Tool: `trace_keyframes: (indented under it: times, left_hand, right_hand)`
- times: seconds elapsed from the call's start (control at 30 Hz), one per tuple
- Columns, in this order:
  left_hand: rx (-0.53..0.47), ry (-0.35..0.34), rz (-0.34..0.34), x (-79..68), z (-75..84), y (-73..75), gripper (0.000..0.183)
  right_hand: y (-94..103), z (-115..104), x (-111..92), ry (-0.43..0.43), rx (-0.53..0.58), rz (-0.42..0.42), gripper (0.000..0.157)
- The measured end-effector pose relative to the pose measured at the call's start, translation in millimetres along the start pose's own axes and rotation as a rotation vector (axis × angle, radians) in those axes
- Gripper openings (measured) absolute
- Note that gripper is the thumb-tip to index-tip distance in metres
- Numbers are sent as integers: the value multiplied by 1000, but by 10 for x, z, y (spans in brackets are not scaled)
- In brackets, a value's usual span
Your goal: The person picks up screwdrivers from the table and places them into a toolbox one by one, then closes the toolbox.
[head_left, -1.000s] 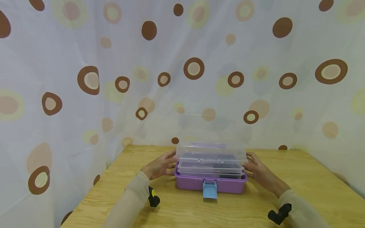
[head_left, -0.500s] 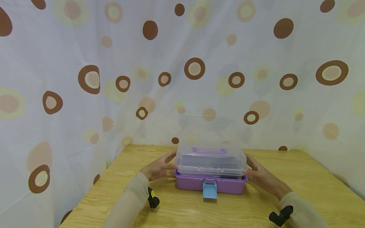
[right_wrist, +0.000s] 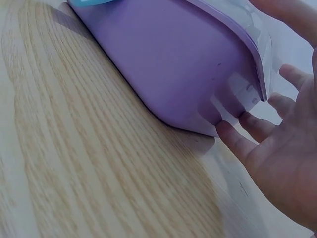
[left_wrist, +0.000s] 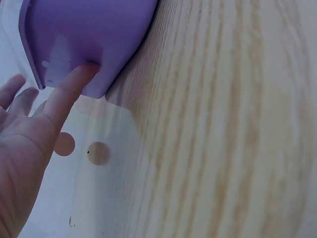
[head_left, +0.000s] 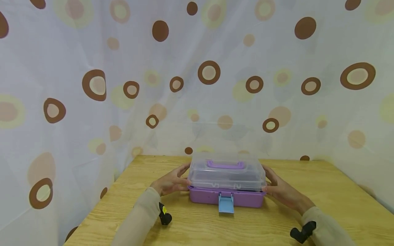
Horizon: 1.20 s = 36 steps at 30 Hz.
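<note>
A purple storage box [head_left: 209,197] stands on the wooden table under a clear plastic lid [head_left: 227,176] with a purple handle [head_left: 225,165]. The lid lies nearly flat over the base; a thin dark gap shows along the front at right. In front, a light blue latch [head_left: 226,204] hangs folded down. My left hand [head_left: 172,180] touches the box's left end, and one finger rests on the purple wall [left_wrist: 104,34] in the left wrist view. My right hand [head_left: 278,187] touches the right end, thumb near the lid's front corner. In the right wrist view its lower fingers [right_wrist: 237,141] reach the purple side, rather straight.
The wooden table [head_left: 307,191] extends around the box. A white curtain with brown and yellow dots [head_left: 184,51] hangs behind and at both sides. Small black devices [head_left: 303,232] are strapped to the sleeves at the wrists.
The clear lid has swung down and forward onto the purple base, and its handle has come into view on top. Both hands have stayed at the box's ends.
</note>
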<state>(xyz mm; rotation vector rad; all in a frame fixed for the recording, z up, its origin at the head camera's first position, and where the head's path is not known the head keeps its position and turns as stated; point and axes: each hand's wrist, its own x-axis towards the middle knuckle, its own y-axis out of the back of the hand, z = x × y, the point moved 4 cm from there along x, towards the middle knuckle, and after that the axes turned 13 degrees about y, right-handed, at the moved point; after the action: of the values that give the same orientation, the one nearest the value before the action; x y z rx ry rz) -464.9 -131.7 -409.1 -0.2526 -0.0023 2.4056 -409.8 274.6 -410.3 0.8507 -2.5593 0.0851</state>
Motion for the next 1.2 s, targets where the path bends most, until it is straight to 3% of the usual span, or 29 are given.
trace_keyframes:
  times: [0.97, 1.2]
  left_hand:
    - [-35, 10, -49, -40, -26, -47, 105]
    - [-37, 18, -60, -37, -18, -41, 104]
  right_hand:
    - [3, 96, -30, -64, -10, -11, 102]
    - [32, 115, -24, -116, -40, -12, 102]
